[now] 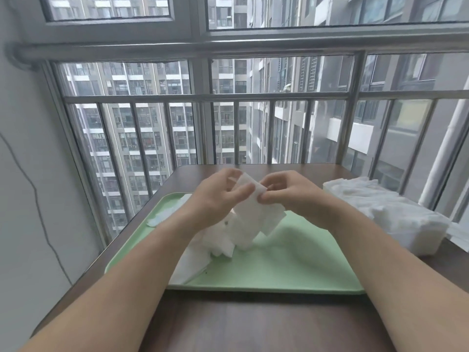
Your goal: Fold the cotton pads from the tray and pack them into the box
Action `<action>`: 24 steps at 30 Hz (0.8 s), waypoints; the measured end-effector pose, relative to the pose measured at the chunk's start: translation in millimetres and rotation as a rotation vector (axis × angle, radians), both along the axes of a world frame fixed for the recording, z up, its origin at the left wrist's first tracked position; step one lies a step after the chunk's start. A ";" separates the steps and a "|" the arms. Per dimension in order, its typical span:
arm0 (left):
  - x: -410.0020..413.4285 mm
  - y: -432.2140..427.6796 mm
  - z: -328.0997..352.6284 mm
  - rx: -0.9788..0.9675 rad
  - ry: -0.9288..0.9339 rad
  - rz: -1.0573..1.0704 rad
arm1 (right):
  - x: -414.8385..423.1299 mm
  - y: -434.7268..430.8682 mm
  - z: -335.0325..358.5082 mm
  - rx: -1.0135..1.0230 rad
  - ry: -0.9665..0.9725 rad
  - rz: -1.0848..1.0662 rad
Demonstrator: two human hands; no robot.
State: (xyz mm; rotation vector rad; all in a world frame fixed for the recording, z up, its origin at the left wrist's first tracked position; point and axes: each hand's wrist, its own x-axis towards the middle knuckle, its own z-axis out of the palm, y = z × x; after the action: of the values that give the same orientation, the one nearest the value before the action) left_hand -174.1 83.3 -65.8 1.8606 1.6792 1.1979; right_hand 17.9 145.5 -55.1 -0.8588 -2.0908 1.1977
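Note:
A white cotton pad (256,212) hangs above the green tray (291,265), held up between both hands. My left hand (218,196) pinches its upper left edge and my right hand (289,191) pinches its upper right corner. Below them a loose heap of white cotton pads (215,245) lies on the left half of the tray, partly hidden by my left forearm. The box (396,217), a clear container filled with white pads, stands on the table to the right of the tray.
The dark wooden table (253,323) ends just beyond the hands, against a metal balcony railing (203,97) and windows. A grey wall (30,174) stands on the left. A white sheet (459,237) lies past the box at the right edge.

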 end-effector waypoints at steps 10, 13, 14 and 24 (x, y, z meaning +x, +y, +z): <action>3.7 -4.3 -1.8 0.158 -0.204 0.065 | -2.5 1.1 -7.8 -0.073 0.015 0.034; 0.3 -4.9 -2.1 0.173 -0.240 0.144 | -0.2 1.9 -9.9 -0.088 -0.061 0.018; -0.8 -4.9 -1.7 0.184 -0.265 0.166 | 0.4 2.3 -10.7 -0.090 -0.081 0.005; -1.2 -5.4 0.9 0.164 -0.383 0.186 | -0.4 1.7 -5.7 -0.173 0.084 -0.115</action>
State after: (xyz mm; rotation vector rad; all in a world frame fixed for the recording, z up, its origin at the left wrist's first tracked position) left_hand -175.4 77.9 -64.9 1.4597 1.5996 1.6890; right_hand 17.5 147.2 -60.8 -0.9756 -1.8662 1.3427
